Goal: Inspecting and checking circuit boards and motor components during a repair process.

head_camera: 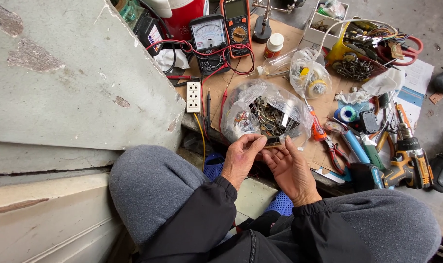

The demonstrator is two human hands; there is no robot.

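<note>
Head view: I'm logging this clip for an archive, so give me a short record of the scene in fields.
setting: person seated on the ground at a cardboard sheet
left hand: pinching a small dark component
right hand: palm up, fingers on the same component
nearest: clear plastic bag of parts
meters: analog multimeter, orange digital multimeter
tools: cordless drill, red-handled pliers
power: white socket strip

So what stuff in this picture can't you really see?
All in the head view:
- The small part that the left hand and right hand pinch: too small, fingers cover it.
- Inside the clear bag: a tangle blurred by crinkled plastic.
- The red container: cut off by the top edge.
- The blue shoes: mostly hidden by hands and knees.
</note>
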